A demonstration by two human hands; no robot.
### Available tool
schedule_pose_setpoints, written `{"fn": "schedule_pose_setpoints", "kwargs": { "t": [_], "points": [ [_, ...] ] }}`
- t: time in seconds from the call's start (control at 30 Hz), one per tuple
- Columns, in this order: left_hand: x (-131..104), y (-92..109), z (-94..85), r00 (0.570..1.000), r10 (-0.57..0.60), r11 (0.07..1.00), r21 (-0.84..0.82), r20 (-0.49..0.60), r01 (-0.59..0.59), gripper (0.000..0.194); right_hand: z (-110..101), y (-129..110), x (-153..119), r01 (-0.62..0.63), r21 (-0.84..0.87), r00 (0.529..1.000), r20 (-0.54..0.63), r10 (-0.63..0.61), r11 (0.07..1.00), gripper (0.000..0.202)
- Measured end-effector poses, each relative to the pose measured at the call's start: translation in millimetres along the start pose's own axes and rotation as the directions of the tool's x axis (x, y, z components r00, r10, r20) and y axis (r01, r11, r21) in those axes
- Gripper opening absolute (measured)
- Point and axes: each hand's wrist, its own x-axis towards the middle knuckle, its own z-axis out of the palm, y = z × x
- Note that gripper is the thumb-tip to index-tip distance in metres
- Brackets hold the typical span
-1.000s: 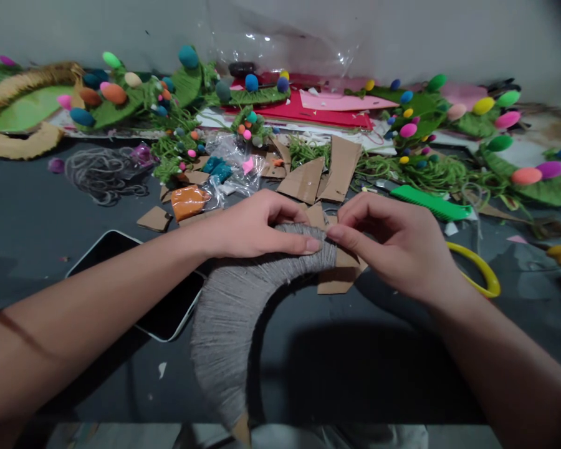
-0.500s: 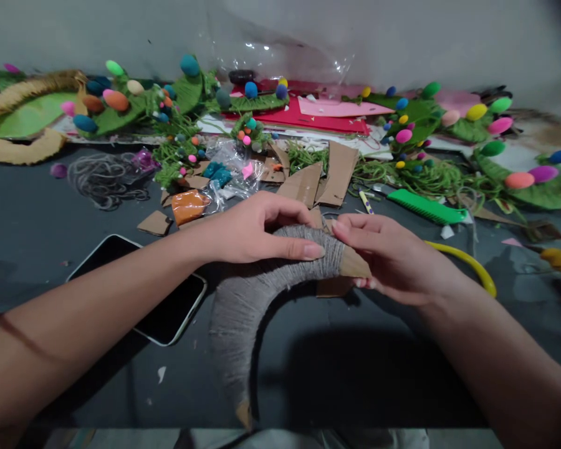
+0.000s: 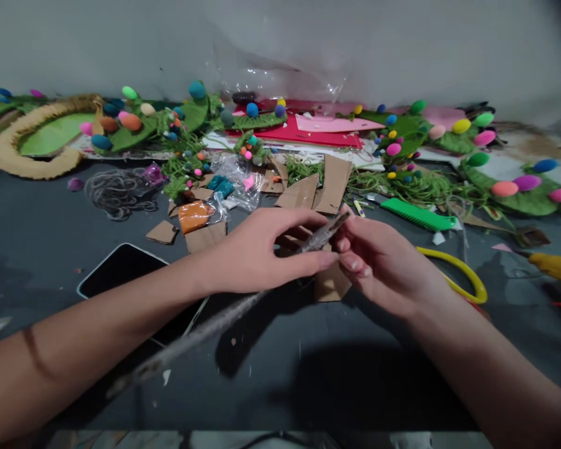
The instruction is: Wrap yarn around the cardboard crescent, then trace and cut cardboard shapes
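Observation:
A curved strip of cardboard wound with grey yarn (image 3: 229,313) is turned nearly edge-on above the dark table, its near end slanting down to the left. My left hand (image 3: 266,249) grips it near its far end, thumb on the near side and fingers behind. The bare far tip points up to the right, beside my right hand (image 3: 388,255). Those right-hand fingers are curled together close to the tip; what they hold, if anything, is hidden. Beneath my hands lies a cardboard scrap (image 3: 331,284).
A phone (image 3: 121,268) lies under my left forearm. Loose grey yarn (image 3: 116,193), cardboard pieces (image 3: 334,184) and a green cutter (image 3: 418,214) lie beyond my hands. On the right are a yellow handle (image 3: 467,280) and a yellow tool (image 3: 554,268). Leaves with colourful balls line the wall.
The yarn-wound crescent has turned from showing its broad face to nearly edge-on, its near end swinging left and up. My left hand keeps its grip; my right fingers have curled in by the tip.

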Motion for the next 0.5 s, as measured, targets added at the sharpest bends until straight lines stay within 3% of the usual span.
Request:
{"fn": "schedule_pose_setpoints", "kwargs": {
  "t": [0.13,0.23,0.37,0.5],
  "points": [
    [0.0,2.3,3.3,0.998,-0.050,0.998,0.033,-0.039,0.051,0.033,0.5,4.4,-3.2,0.164,-0.161,0.985,-0.033,-0.171,0.973,0.039],
    [-0.3,3.5,2.6,0.998,-0.043,0.997,0.067,-0.040,0.045,0.032,-0.1,3.2,-6.4,0.287,-0.387,0.948,-0.014,-0.317,0.876,0.037],
    [-2.0,5.5,0.8,0.996,-0.084,0.985,0.146,-0.025,0.087,0.027,-4.0,0.8,-9.6,0.373,-0.704,0.873,0.047,-0.485,0.604,0.028],
    [-2.3,6.7,0.1,0.991,-0.129,0.977,0.164,-0.037,0.134,0.023,-10.2,-0.5,-11.0,0.420,-0.867,0.797,0.212,-0.566,0.267,0.017]
  ]
}}
